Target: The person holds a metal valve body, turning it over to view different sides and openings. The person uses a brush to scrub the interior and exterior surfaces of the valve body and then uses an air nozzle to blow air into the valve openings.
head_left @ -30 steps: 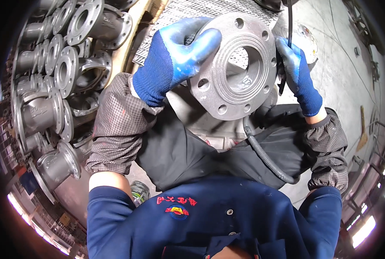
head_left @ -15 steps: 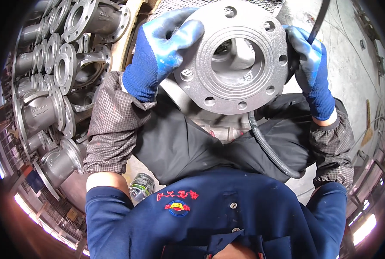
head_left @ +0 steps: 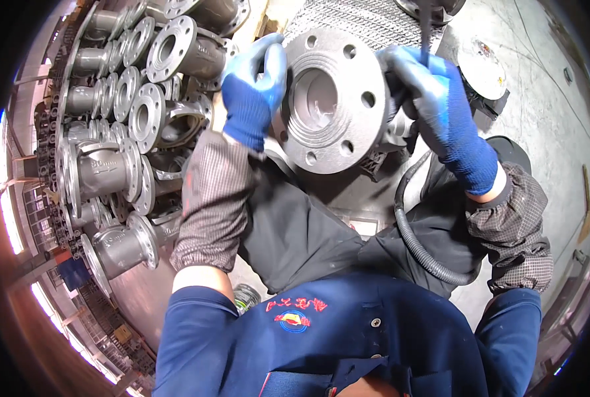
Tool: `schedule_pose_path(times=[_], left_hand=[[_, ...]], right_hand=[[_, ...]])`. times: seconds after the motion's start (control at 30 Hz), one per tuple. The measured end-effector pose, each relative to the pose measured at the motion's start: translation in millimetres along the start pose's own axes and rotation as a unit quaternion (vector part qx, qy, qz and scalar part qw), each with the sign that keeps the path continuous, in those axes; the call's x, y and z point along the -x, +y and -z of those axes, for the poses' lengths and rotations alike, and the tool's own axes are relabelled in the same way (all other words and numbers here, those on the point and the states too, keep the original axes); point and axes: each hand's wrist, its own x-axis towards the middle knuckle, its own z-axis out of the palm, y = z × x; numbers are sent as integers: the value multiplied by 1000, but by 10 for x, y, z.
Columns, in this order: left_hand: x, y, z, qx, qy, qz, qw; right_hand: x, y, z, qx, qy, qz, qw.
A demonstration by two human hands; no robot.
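A grey cast flanged pipe fitting (head_left: 338, 126) is in front of me above my knees, its round bolt-holed face tilted toward my left. My left hand (head_left: 255, 89), in a blue coated glove, grips the left rim of its flange, thumb and fingers bent at the edge. My right hand (head_left: 434, 109), gloved alike, is closed at the right, behind the flange. Its fingers wrap a dark thing largely hidden by the flange and the glove. A dark cable (head_left: 425, 26) rises above that hand. A ribbed grey hose (head_left: 411, 231) curves from below it over my right thigh.
Several similar flanged fittings (head_left: 106, 172) are stacked at the left. A metal mesh surface (head_left: 348, 18) lies beyond the piece. A round pale-topped object (head_left: 482, 73) stands on the concrete floor (head_left: 533, 99) at right. A clear bottle (head_left: 245, 296) is by my left side.
The fitting has turned from facing up toward me to facing left and has shifted left. My right hand has moved left and closed behind the flange. The view has shifted.
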Motion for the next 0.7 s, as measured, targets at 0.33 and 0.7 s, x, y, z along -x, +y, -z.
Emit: schedule_pose_path(times=[0.33, 0.7], left_hand=[[836, 752, 346, 129, -150, -34, 980], [931, 188, 273, 91, -113, 73, 987]], right_hand=[[-293, 101, -579, 122, 20, 402, 907], [-153, -211, -236, -210, -56, -27, 976]])
